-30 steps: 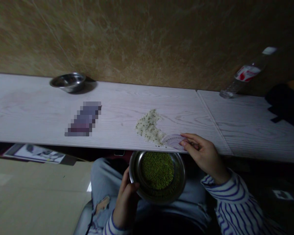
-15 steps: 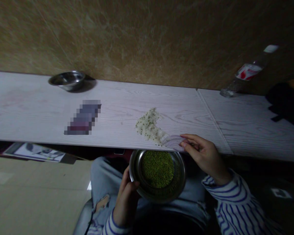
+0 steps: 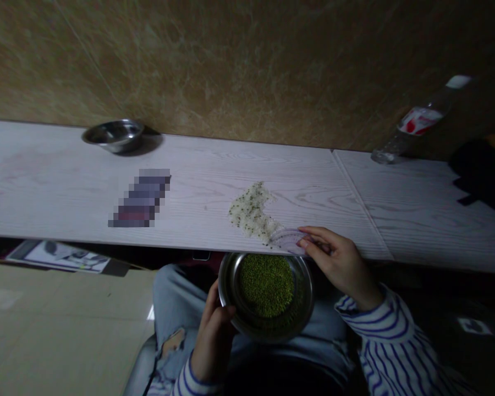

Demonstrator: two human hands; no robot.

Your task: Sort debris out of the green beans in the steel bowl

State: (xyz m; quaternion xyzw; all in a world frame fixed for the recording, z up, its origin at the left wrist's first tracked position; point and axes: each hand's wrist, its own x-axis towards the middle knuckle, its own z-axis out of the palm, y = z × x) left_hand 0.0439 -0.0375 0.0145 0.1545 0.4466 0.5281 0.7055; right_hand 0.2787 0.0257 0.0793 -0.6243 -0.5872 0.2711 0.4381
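Observation:
My left hand [image 3: 215,329] grips the left rim of a steel bowl [image 3: 306,308], which is held over my lap just below the table edge. Green mung beans [image 3: 267,285] cover the bowl's bottom. Between the thumb and fingers of my right hand [image 3: 341,258] is a clear plastic protractor [image 3: 287,240], lying low against the table top. Its left edge meets the lower end of a pile of white rice grains mixed with green beans [image 3: 251,212]. A few beans lie close to the table's front edge.
An empty steel bowl [image 3: 114,137] stands at the back left of the pale wooden table [image 3: 198,165]. A blurred-out flat object [image 3: 140,199] lies in front of it. At the back right are a plastic bottle [image 3: 416,122] and something dark [image 3: 482,170].
My right hand and the protractor have shifted slightly to the left, against the lower end of the pile. My left hand and the bowl stay in place.

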